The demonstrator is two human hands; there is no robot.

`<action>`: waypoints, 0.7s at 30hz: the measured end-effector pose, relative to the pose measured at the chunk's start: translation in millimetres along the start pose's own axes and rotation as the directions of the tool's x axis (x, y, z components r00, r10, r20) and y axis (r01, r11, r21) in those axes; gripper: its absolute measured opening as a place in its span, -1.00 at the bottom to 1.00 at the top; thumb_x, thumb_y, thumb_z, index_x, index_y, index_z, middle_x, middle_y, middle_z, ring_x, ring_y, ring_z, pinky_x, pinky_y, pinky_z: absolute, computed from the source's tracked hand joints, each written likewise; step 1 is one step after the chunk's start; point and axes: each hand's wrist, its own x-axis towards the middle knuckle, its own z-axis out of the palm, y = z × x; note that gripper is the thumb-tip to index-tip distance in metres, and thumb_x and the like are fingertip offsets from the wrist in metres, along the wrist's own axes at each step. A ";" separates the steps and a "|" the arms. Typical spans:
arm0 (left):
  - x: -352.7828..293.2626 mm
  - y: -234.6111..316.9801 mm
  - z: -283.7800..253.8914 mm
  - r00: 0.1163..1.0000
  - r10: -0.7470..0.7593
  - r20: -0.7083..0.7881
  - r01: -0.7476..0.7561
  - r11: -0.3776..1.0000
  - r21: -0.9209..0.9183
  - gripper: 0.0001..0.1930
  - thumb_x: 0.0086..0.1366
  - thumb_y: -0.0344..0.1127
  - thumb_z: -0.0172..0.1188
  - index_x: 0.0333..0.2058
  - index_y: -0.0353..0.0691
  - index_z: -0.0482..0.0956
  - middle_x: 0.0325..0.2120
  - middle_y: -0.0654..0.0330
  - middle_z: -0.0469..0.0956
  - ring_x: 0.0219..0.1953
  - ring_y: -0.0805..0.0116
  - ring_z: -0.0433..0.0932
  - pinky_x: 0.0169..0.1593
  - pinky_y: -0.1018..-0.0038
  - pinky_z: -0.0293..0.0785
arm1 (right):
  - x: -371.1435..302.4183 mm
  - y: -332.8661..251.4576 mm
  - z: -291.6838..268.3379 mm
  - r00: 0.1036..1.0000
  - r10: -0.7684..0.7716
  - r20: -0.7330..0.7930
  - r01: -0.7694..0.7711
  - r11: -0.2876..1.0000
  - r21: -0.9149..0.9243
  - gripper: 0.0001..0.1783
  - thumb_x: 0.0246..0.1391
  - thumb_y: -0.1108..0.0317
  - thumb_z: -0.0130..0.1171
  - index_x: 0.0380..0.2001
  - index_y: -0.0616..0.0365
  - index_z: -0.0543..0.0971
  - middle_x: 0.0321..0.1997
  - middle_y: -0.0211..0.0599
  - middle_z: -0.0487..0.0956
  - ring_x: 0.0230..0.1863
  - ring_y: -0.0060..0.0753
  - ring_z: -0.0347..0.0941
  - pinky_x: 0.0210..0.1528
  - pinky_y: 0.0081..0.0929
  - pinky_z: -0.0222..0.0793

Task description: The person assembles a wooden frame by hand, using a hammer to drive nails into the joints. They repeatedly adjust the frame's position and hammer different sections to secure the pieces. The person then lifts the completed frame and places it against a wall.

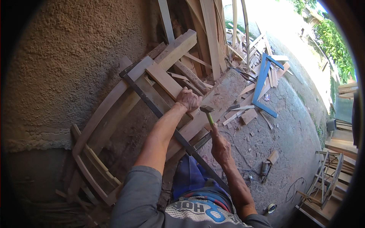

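Where a board's (164,80) edge meets the left hand (189,99), the hammer (208,110) sits close.

lit by daylight from upper right; blown out to near white on the ground (283,28) there. dimmer over the wall (83,57) at left, darkest at lower left. bowed toward the rim, vignetted black at the corners.

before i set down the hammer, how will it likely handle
The hammer will likely feel head-heavy, its blocky head topping a slim green handle. It may tip headfirst if loosened, since the right hand grips below the head.
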 end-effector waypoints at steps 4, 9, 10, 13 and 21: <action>1.3 0.3 2.3 1.000 -0.003 0.022 0.003 1.000 -0.006 -0.74 0.38 -0.13 -0.08 -0.44 0.12 0.56 -0.53 0.31 0.70 -0.35 0.24 0.64 -0.13 0.14 0.30 | -2.5 4.4 9.7 0.998 0.030 0.060 -0.026 0.997 -0.068 -0.12 0.17 0.58 -0.03 0.54 -0.19 0.06 -0.41 0.15 0.56 -0.38 0.22 0.58 -0.27 0.11 0.46; 4.8 -0.6 -5.3 0.996 -0.072 0.061 0.074 0.997 -0.038 -0.55 0.45 0.00 -0.17 -0.48 0.10 0.66 -0.48 0.26 0.72 -0.24 0.24 0.64 -0.01 0.18 0.29 | 6.3 -2.7 -2.7 0.996 0.049 0.080 -0.045 0.998 -0.048 -0.14 0.20 0.54 0.01 0.53 -0.19 0.07 -0.40 0.13 0.56 -0.39 0.23 0.57 -0.28 0.13 0.45; 2.7 -2.9 -3.2 0.994 -0.088 0.062 0.091 0.994 -0.052 -0.53 0.46 0.02 -0.18 -0.49 0.10 0.67 -0.48 0.26 0.73 -0.23 0.25 0.64 0.00 0.19 0.28 | 4.5 -9.0 -3.6 1.000 0.001 -0.005 -0.001 1.000 -0.010 -0.19 0.22 0.55 -0.02 0.52 -0.13 0.10 -0.41 0.16 0.56 -0.37 0.24 0.57 -0.29 0.09 0.45; 1.8 -3.8 1.5 1.000 -0.025 -0.008 0.025 0.999 -0.020 -0.61 0.44 -0.05 -0.14 -0.47 0.11 0.64 -0.49 0.27 0.72 -0.30 0.24 0.64 -0.07 0.15 0.30 | -3.2 0.4 10.5 0.959 -0.119 -0.257 0.134 0.990 0.041 -0.25 0.24 0.58 -0.05 0.49 -0.02 0.15 -0.39 0.22 0.57 -0.33 0.26 0.57 -0.30 0.05 0.44; 1.9 -4.6 2.3 0.999 0.010 -0.036 -0.009 0.999 0.038 -0.79 0.39 -0.15 -0.07 -0.36 0.11 0.55 -0.55 0.31 0.69 -0.38 0.26 0.64 -0.15 0.11 0.32 | 3.0 -1.4 -0.2 0.996 -0.033 -0.082 0.030 0.999 -0.030 -0.12 0.17 0.56 -0.04 0.53 -0.21 0.06 -0.44 0.17 0.56 -0.40 0.24 0.59 -0.32 0.10 0.47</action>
